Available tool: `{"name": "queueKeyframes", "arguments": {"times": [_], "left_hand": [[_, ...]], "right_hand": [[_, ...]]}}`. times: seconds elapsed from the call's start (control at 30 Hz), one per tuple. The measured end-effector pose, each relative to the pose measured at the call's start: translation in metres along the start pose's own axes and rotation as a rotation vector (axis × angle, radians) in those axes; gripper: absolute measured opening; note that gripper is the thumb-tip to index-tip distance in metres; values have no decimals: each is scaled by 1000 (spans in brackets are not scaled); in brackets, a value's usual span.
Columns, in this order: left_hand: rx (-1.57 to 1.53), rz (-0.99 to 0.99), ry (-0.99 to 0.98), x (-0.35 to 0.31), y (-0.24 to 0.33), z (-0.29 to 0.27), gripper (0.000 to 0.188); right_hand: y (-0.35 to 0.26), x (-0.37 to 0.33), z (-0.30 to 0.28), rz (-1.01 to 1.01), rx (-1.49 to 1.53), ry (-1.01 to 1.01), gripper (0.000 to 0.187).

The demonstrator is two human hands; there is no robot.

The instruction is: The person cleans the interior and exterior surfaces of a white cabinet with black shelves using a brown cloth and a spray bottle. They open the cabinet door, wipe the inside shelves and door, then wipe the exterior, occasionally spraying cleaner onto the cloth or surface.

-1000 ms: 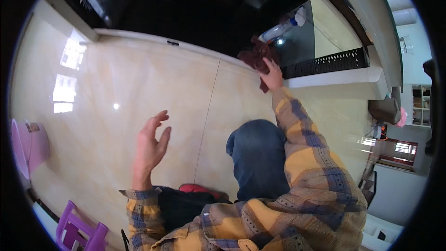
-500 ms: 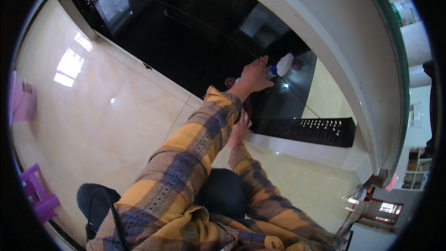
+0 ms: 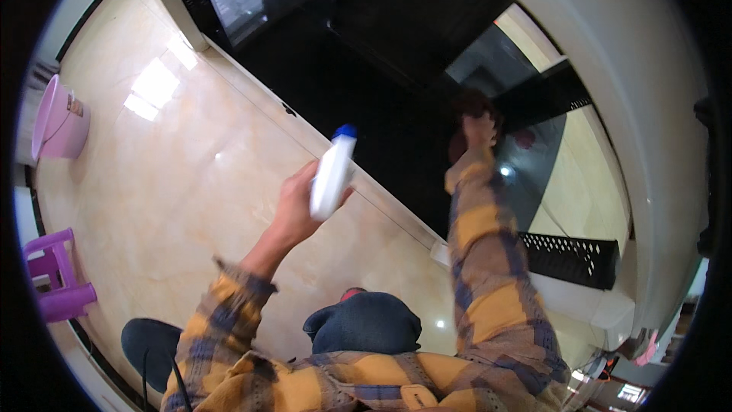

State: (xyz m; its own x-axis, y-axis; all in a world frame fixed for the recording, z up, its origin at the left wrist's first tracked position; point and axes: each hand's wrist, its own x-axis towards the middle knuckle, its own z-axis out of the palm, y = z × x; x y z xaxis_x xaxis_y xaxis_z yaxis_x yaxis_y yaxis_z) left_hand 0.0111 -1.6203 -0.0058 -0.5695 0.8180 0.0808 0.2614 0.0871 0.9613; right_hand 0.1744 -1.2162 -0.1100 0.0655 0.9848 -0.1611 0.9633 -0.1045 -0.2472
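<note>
L hand (image 3: 296, 206) up w/ fingers clamped round white spray bottle (image 3: 332, 174), blue cap on top, held near the black glass panel (image 3: 358, 84). R hand (image 3: 479, 128) pressed on the glass w/ a dark cloth (image 3: 471, 104); fingers blurred, can't tell the grip. Looks like the wipe step; next calls for aiming the nozzle at the glass.

A glossy beige tiled floor (image 3: 191, 175) carried a pink bucket (image 3: 59, 118) at ten o'clock and a purple stool (image 3: 53, 275) at eight.
</note>
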Motion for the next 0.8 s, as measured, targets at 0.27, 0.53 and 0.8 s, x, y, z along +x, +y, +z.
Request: {"name": "queueKeyframes", "arguments": {"times": [0.27, 0.53, 0.8], "left_hand": [[-44, -228, 51, -48, -27, -53, 49], [-104, 174, -34, 69, -40, -2, 48], [-7, -53, -71, 137, -32, 56, 58]], "right_hand": [[-69, 14, 20, -490, 7, -71, 65], [67, -201, 21, -782, 171, 151, 43], [183, -391, -8, -269, 371, -39, 41]]}}
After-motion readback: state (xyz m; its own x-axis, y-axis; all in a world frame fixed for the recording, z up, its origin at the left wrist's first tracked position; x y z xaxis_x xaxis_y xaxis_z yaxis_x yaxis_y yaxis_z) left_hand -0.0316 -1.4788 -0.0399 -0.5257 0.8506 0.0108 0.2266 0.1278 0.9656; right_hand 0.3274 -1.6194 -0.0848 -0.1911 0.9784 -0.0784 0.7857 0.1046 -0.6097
